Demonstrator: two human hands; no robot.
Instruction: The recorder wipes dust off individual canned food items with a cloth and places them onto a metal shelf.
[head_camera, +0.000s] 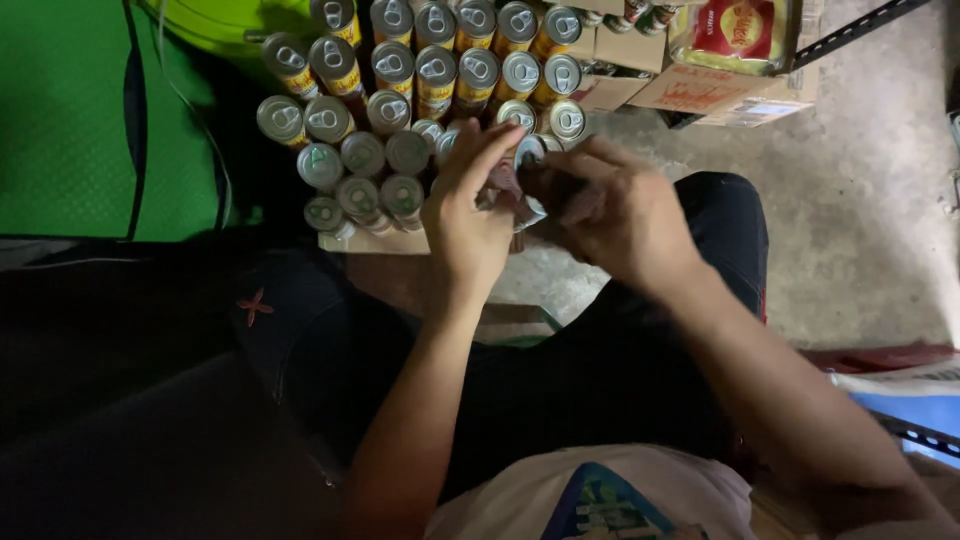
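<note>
- Looking straight down: the left hand (468, 222) and the right hand (618, 212) meet just past the knees, right at the near edge of the cans (420, 95).
- Between them sits a small object (515, 195), dark reddish with a pale bit showing. It's blurred, so I can't tell what it is; possibly a wrapper or a can partly covered.
- Left hand: fingers curled narrow around the object's left side, index finger stretched up over a can top, which looks like a steadying pose.
- Right hand: fingers folded in close, pinching the same object from the right. Both hands are closed on it, one to hold and one to work, as it reads from here.
- Its long axis seems to run from upper left to lower right, tilted, with the pale end pointing down towards the person. Take that loosely, since the fingers hide most of it.
- The cans stand upright, tops and pull-tabs facing the camera, packed touching in rows on a cardboard tray (370, 241), so they brace one another.
- The far rows are yellow-sided; the nearest cans look duller.
- Cardboard boxes (700, 90) lie behind on the concrete floor (860, 200), and a green bag (70, 120) sits to the left.
</note>
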